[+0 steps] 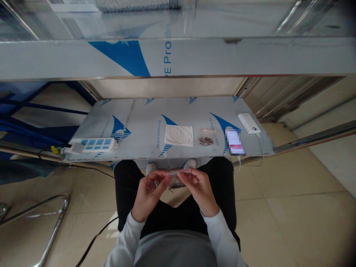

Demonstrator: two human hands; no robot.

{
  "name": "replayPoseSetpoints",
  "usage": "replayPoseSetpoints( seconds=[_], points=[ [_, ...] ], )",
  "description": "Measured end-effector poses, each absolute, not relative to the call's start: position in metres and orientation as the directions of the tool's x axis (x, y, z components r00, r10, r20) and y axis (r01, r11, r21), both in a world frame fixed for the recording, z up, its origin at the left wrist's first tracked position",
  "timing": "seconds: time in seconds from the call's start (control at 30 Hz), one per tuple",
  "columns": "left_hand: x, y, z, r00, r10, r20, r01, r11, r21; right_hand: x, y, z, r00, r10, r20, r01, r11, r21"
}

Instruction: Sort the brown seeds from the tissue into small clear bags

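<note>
My left hand (151,191) and my right hand (198,185) meet above my lap, in front of the low shelf's near edge. Between them they pinch a small clear plastic bag (175,181) by its top edge, the left thumb and fingers at one end and the right ones at the other. What the bag holds, if anything, is too unclear to tell. On the shelf ahead lie a folded white cloth or tissue (178,135) and, to its right, another clear zip bag (205,138) with small brown pieces inside.
The low shelf (141,128) is covered in protective film. A white power strip (97,145) sits at its left; a phone (235,142) and a white power bank (249,123) with cables are at the right. A tabletop edge (208,57) crosses above. A metal chair frame (57,222) stands lower left.
</note>
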State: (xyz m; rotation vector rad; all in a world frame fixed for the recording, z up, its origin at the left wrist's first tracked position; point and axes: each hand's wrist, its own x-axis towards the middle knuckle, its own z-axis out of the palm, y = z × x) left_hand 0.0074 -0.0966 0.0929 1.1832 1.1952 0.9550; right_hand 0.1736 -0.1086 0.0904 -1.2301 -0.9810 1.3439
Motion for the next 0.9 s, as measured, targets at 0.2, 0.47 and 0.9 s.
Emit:
replayPoseSetpoints(
  seconds=[0.2, 0.47, 0.9],
  points=[
    [0.0124, -0.0963, 0.0927, 0.068, 0.993, -0.097, 0.061, 0.093, 0.994, 0.1678, -0.1066, 0.0947, 0.071, 0.982, -0.172, -0.209, -0.154, -0.966],
    [0.0149, -0.0942, 0.0944, 0.047, 0.995, -0.088, 0.018, 0.087, 0.996, 0.1677, -0.1080, 0.0931, 0.106, 0.981, -0.163, -0.237, -0.135, -0.962],
    [0.0129, -0.0934, 0.0949, 0.014, 0.998, -0.066, 0.037, 0.066, 0.997, 0.1677, -0.1082, 0.0961, 0.136, 0.974, -0.181, -0.260, -0.142, -0.955]
  ],
)
